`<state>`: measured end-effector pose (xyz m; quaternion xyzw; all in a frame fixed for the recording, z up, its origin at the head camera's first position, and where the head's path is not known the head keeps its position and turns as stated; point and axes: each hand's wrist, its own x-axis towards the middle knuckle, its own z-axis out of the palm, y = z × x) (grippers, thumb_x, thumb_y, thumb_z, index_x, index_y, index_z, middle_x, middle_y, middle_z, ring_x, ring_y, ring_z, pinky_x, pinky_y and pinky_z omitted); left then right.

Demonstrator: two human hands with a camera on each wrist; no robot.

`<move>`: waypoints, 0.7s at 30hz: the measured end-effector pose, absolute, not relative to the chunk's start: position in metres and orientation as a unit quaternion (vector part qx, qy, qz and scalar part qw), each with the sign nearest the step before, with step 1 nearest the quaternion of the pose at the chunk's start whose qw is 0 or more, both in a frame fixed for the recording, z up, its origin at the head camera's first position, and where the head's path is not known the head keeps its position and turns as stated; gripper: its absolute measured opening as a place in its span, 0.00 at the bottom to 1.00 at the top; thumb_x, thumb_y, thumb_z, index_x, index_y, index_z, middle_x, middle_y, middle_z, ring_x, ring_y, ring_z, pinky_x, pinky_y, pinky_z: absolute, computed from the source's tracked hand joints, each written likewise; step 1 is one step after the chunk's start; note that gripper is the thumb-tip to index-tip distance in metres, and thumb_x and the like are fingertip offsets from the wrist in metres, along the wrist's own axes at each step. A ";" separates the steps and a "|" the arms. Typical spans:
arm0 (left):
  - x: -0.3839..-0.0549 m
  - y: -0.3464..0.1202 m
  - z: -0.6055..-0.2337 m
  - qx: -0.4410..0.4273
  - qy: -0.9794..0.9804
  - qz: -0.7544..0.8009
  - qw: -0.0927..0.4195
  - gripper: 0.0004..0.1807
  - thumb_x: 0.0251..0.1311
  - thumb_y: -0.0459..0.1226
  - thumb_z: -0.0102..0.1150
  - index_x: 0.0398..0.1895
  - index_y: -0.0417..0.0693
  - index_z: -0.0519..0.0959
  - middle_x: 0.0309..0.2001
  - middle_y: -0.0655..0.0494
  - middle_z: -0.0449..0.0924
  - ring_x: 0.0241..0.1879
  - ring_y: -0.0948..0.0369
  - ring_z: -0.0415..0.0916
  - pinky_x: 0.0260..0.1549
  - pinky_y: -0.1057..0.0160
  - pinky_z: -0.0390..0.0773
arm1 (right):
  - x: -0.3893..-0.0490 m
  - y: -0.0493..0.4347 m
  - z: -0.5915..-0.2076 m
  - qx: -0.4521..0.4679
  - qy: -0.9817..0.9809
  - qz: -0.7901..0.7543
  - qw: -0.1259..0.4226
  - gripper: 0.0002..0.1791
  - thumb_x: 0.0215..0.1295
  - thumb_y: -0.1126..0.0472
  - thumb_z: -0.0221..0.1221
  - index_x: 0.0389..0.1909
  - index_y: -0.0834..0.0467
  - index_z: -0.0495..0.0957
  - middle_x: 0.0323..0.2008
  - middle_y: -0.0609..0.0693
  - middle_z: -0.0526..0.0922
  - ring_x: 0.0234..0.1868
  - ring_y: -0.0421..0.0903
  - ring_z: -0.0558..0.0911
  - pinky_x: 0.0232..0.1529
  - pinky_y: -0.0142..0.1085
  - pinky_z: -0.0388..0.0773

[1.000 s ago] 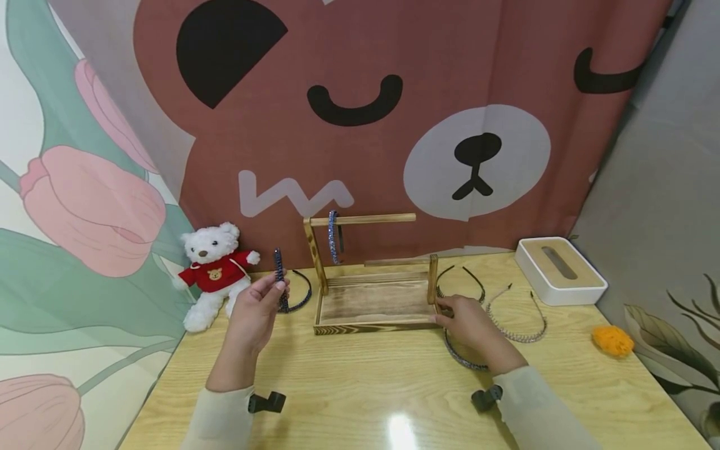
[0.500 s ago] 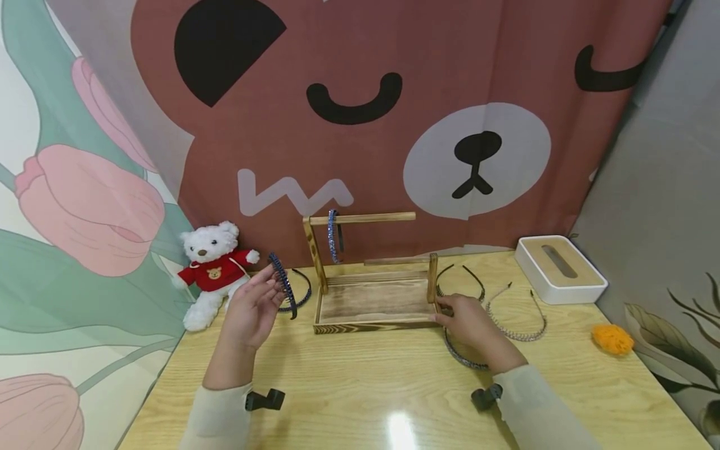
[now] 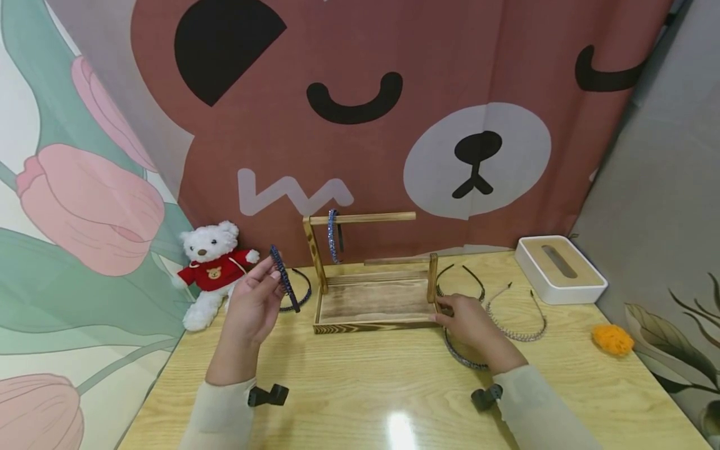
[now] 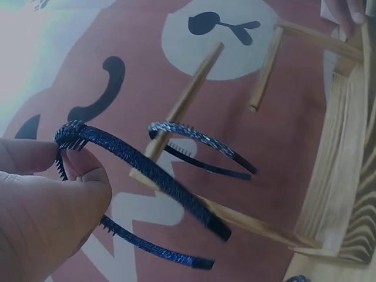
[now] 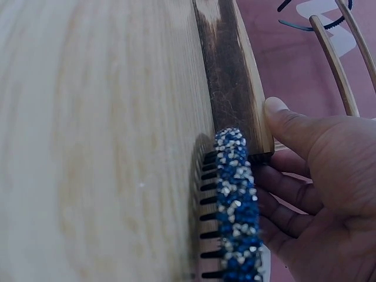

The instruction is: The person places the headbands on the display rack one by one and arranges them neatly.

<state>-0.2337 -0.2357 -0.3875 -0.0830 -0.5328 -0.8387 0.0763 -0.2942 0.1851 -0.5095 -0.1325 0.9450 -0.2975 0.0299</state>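
Note:
My left hand (image 3: 252, 307) pinches a dark blue toothed headband (image 4: 153, 173) between thumb and fingers, raised left of the wooden rack (image 3: 371, 327). Both ends of the headband point toward the rack in the left wrist view. A blue glittery headband (image 3: 332, 237) hangs near the post end of the rack's upper bar (image 3: 382, 218). My right hand (image 3: 468, 320) grips the rack's front right corner, thumb on the wood and fingers curled at its end. Close by that hand, a headband with blue and silver beads (image 5: 238, 205) lies on the table.
Another dark headband (image 3: 306, 294) lies behind my left hand. Right of the rack are a dark headband (image 3: 478, 284) and a pale beaded one (image 3: 525, 338). A white teddy bear (image 3: 210, 269), a tissue box (image 3: 562, 272) and an orange fluffy thing (image 3: 612, 340) stand farther out.
The headband in my left hand has turned from nearly upright to slanted, its lower end swinging right. The fingers have shifted their hold on it. My right hand stays on the rack.

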 end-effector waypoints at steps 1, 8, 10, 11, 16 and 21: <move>-0.234 -0.235 -0.384 -0.083 -0.535 -0.837 0.077 0.24 0.84 0.26 0.44 0.79 0.35 0.66 0.52 0.62 0.82 0.48 0.69 0.78 0.50 0.73 0.80 | -0.294 0.185 -0.510 -0.133 0.945 -0.298 0.029 0.31 0.79 0.51 0.66 0.75 0.63 0.76 0.67 0.65 0.83 0.63 0.63 0.85 0.62 0.60 0.85; -0.236 -0.231 -0.355 -0.079 -0.538 -0.835 0.085 0.22 0.85 0.27 0.45 0.77 0.39 0.73 0.51 0.61 0.84 0.48 0.66 0.80 0.53 0.70 0.81 | -0.295 0.186 -0.510 -0.137 0.945 -0.296 0.026 0.31 0.80 0.51 0.66 0.75 0.63 0.76 0.66 0.66 0.83 0.63 0.64 0.86 0.61 0.59 0.85; -0.237 -0.230 -0.344 -0.083 -0.540 -0.832 0.096 0.19 0.85 0.28 0.46 0.70 0.45 0.80 0.49 0.59 0.83 0.48 0.64 0.81 0.53 0.69 0.81 | -0.295 0.186 -0.510 -0.137 0.945 -0.297 0.026 0.31 0.79 0.51 0.66 0.75 0.63 0.76 0.66 0.65 0.83 0.63 0.63 0.86 0.61 0.59 0.85; -0.237 -0.230 -0.339 -0.088 -0.545 -0.827 0.102 0.19 0.85 0.28 0.46 0.68 0.47 0.82 0.50 0.59 0.83 0.49 0.64 0.81 0.53 0.69 0.81 | -0.295 0.186 -0.510 -0.137 0.945 -0.296 0.026 0.31 0.79 0.51 0.66 0.75 0.63 0.76 0.66 0.65 0.83 0.62 0.63 0.86 0.61 0.59 0.85; -0.241 -0.226 -0.316 -0.110 -0.553 -0.817 0.124 0.16 0.85 0.31 0.48 0.63 0.47 0.85 0.50 0.58 0.82 0.47 0.65 0.79 0.48 0.70 0.81 | -0.294 0.185 -0.509 -0.138 0.945 -0.295 0.022 0.31 0.79 0.52 0.66 0.75 0.64 0.77 0.65 0.65 0.84 0.62 0.63 0.86 0.60 0.59 0.86; -0.251 -0.220 -0.301 -0.123 -0.549 -0.815 0.137 0.14 0.86 0.31 0.47 0.57 0.46 0.84 0.47 0.57 0.81 0.46 0.64 0.77 0.47 0.70 0.79 | -0.294 0.185 -0.509 -0.138 0.945 -0.295 0.024 0.31 0.79 0.52 0.66 0.75 0.64 0.76 0.65 0.65 0.84 0.61 0.63 0.86 0.60 0.58 0.86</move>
